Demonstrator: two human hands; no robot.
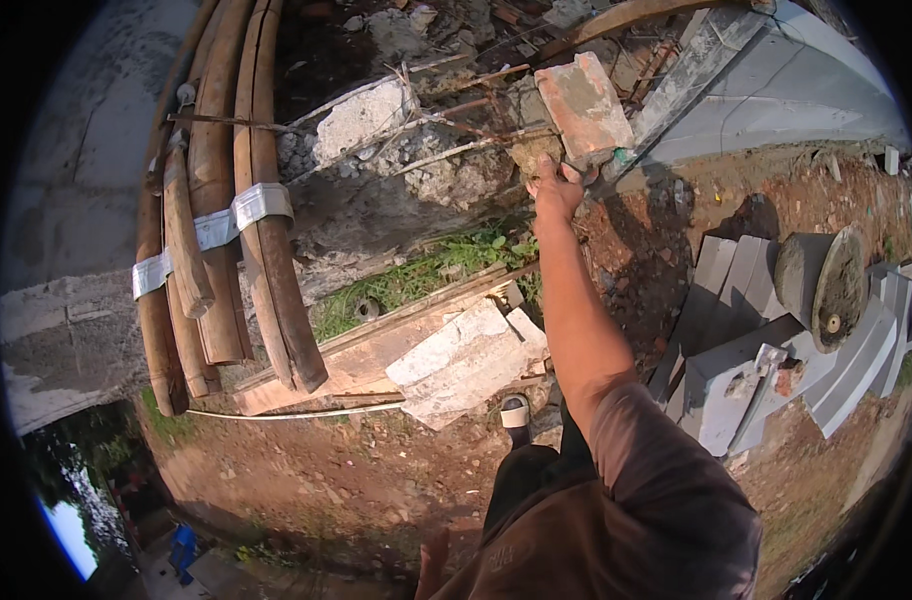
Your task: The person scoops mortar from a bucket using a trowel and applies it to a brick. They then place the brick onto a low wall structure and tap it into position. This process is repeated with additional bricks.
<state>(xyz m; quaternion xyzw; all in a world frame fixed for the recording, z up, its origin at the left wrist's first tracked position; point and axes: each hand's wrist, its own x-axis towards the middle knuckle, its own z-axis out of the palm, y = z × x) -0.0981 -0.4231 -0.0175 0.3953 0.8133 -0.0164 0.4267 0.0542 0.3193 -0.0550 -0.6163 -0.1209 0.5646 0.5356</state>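
Note:
My right hand (556, 192) is stretched far forward over the broken edge of a concrete and rubble ledge (456, 178). Its fingers are curled in, and what they hold, if anything, is too small to make out. Just beyond the fingertips, a mortar-smeared red brick (586, 105) lies tilted on the ledge. A brownish stone (538, 155) sits close beside the fingers, and a small green scrap (622, 157) shows at the brick's lower corner. Low in the view, my left hand (433, 562) hangs beside my body, partly cut off, with its fingers unclear.
Bamboo poles (216, 190) bound with pale tape jut out at the left. Thin rods cross the ledge near a white rubble block (361, 122). Broken slabs (466, 360) lie by my foot. Grey planks (726, 290) and a mortar-crusted bucket (826, 285) are at the right.

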